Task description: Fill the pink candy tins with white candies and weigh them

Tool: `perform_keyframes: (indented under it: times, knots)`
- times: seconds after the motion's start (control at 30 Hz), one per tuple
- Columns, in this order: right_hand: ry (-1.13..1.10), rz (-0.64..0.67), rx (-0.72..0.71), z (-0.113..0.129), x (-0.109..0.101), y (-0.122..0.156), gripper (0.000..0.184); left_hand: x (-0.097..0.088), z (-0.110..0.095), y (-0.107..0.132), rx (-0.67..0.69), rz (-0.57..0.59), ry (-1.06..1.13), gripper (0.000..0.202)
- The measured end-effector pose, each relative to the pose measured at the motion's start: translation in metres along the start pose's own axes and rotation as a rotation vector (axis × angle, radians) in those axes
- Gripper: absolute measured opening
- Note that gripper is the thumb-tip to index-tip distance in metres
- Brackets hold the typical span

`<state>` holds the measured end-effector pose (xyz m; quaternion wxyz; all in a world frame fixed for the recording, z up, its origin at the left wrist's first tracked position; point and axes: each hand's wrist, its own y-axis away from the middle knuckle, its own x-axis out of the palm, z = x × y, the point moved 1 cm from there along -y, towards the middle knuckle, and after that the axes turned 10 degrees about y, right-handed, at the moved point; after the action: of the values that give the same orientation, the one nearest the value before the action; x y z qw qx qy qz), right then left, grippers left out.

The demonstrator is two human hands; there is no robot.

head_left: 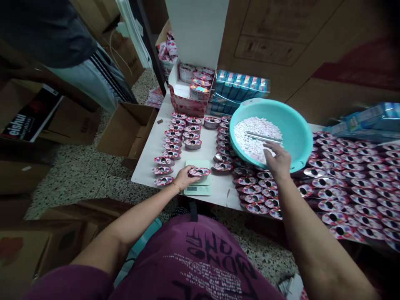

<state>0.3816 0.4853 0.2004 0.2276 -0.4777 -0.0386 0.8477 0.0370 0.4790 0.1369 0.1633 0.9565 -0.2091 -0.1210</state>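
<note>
My left hand (184, 177) closes around a small oval container (199, 171), patterned red and white with a dark hole in its top. It holds the container over a pale green digital scale (197, 190); whether it rests on the platform I cannot tell. My right hand (278, 160) is over a turquoise basin (298, 129), thumb and fingers apart, close to small white pellets (256, 125) heaped inside. A shiny metal tube or scoop (263, 136) lies on the pellets just beyond my right fingertips.
Similar containers stand in rows on the white table (146, 160) and densely on the right. Behind are an open carton (189, 104) with containers and blue packs (239, 85). An open cardboard box (128, 129) sits left; a person's striped trouser leg (109, 75) is beyond.
</note>
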Motion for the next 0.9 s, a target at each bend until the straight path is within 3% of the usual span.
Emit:
perform_keyframes:
  times: [0.07,0.1,0.17,0.23,0.3,0.37,0.47,0.9]
  knots:
    - [-0.138,0.033,-0.003,0.033,-0.001,0.013,0.024,0.009,-0.019,0.006,-0.07,0.109,0.228,0.047]
    - [-0.226,0.127,0.021,0.051,0.003,0.023,0.026,0.014,-0.028,0.01,-0.11,0.189,0.324,0.046]
    - [-0.447,0.468,0.143,0.084,0.019,0.048,0.029,0.026,-0.045,0.014,-0.2,0.327,0.441,0.043]
    - [-0.716,0.841,0.37,0.105,0.041,0.075,0.036,0.034,-0.055,0.015,-0.303,0.383,0.441,0.039]
    - [-0.933,1.028,0.615,0.112,0.06,0.099,0.038,0.037,-0.057,0.013,-0.427,0.37,0.391,0.037]
    - [-1.055,1.015,0.792,0.109,0.073,0.114,0.034,0.037,-0.054,0.01,-0.504,0.351,0.326,0.038]
    - [-1.121,0.911,0.889,0.102,0.078,0.123,0.024,0.031,-0.051,0.007,-0.476,0.387,0.225,0.039]
    - [-1.258,0.859,0.913,0.111,0.086,0.129,0.032,0.015,-0.049,0.017,-0.401,0.407,0.187,0.046]
